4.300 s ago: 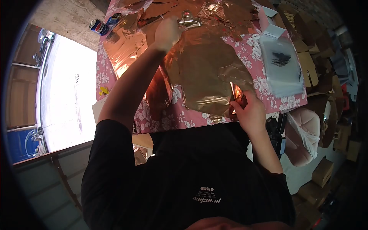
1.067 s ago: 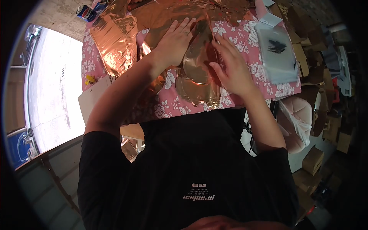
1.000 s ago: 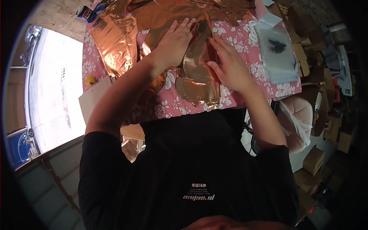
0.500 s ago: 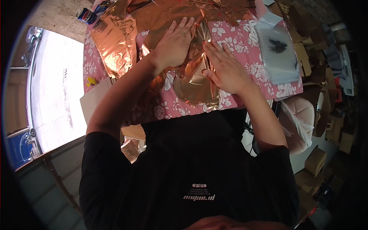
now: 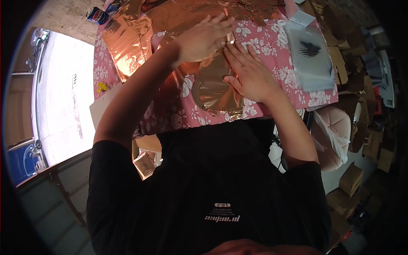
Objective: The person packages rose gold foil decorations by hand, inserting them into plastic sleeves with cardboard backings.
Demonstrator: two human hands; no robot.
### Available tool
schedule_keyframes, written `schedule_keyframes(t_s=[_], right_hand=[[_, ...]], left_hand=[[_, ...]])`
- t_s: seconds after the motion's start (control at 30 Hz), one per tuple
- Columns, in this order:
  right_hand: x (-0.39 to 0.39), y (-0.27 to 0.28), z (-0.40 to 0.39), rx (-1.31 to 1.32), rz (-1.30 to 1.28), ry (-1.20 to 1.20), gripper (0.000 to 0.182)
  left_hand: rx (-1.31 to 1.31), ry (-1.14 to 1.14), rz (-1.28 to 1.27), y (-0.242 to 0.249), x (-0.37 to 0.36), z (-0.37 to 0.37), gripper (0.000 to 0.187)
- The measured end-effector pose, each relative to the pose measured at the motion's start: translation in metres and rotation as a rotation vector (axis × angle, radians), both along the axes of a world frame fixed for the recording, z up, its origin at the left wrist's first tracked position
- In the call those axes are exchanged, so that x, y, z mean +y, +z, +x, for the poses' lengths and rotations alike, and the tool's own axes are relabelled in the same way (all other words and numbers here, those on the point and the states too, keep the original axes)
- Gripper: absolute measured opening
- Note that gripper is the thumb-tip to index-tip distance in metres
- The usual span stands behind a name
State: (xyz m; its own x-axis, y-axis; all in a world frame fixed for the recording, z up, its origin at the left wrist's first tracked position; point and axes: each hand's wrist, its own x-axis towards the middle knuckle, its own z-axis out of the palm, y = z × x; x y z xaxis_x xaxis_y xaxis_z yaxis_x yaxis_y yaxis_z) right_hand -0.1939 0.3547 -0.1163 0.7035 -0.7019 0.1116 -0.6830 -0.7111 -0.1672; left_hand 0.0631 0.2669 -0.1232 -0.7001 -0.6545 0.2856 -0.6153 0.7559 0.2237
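Note:
A flat copper-gold foil balloon (image 5: 214, 89), uninflated, lies on a pink flowered tablecloth (image 5: 280, 55), its rounded end toward me. My right hand (image 5: 250, 72) rests flat along its right edge, fingers stretched and thumb apart. Above it, my left hand (image 5: 206, 38) is spread over the upper part of the foil, slightly blurred, its fingertips near the balloon's right edge. Both hands hide part of the foil. To the left lies another shiny copper foil piece (image 5: 127, 46), and more copper foil (image 5: 182, 17) spreads along the far side.
A clear plastic bag with a dark print (image 5: 310, 55) lies at the right of the table. A blue can (image 5: 97, 15) stands at the far left. Cardboard boxes (image 5: 350, 178) and a cushioned seat (image 5: 333, 131) are on the right. A cardboard sheet (image 5: 102, 104) sits at the left edge.
My left hand has moved right and slightly up across the foil, its fingers now pointing more to the right. My right hand has stayed nearly in place, flat on the edge.

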Motion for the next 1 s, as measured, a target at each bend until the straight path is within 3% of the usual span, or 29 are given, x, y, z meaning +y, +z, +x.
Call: schedule_keyframes(t_s=[0.13,0.37,0.43,0.67,0.77,0.83,0.87,0.93,0.97,1.0], right_hand=[[-0.001,-0.005,-0.001,0.017,-0.022,0.004,0.080],[0.001,0.005,-0.004,-0.056,0.017,0.017,0.080],[0.000,0.012,-0.010,-0.285,0.118,0.043,0.077],[0.005,0.007,-0.011,-0.072,0.083,0.094,0.069],[0.007,0.007,-0.010,-0.070,0.077,0.092,0.068],[0.008,0.008,-0.009,-0.067,0.066,0.075,0.069],[0.008,0.008,-0.009,-0.069,0.065,0.080,0.069],[0.008,0.007,-0.009,-0.054,0.064,0.067,0.070],[0.009,0.007,-0.009,-0.057,0.065,0.069,0.070],[0.010,0.008,-0.009,-0.057,0.070,0.065,0.070]], left_hand=[[-0.190,0.020,0.049,-0.006,-0.008,-0.001,0.060],[-0.193,0.047,0.007,-0.012,-0.017,0.008,0.060],[-0.190,0.060,-0.027,-0.018,-0.016,0.009,0.061],[-0.229,0.084,0.024,-0.016,-0.014,0.008,0.063],[-0.156,0.062,-0.204,-0.013,-0.016,0.006,0.061],[0.084,-0.066,-1.111,0.013,-0.027,0.001,0.033],[0.079,-0.064,-1.111,0.025,-0.022,0.003,0.033],[0.340,0.195,-0.681,0.043,0.007,0.008,0.041],[0.336,0.196,-0.681,0.044,0.021,0.019,0.041],[0.201,0.353,-0.392,0.044,0.036,0.038,0.048]])
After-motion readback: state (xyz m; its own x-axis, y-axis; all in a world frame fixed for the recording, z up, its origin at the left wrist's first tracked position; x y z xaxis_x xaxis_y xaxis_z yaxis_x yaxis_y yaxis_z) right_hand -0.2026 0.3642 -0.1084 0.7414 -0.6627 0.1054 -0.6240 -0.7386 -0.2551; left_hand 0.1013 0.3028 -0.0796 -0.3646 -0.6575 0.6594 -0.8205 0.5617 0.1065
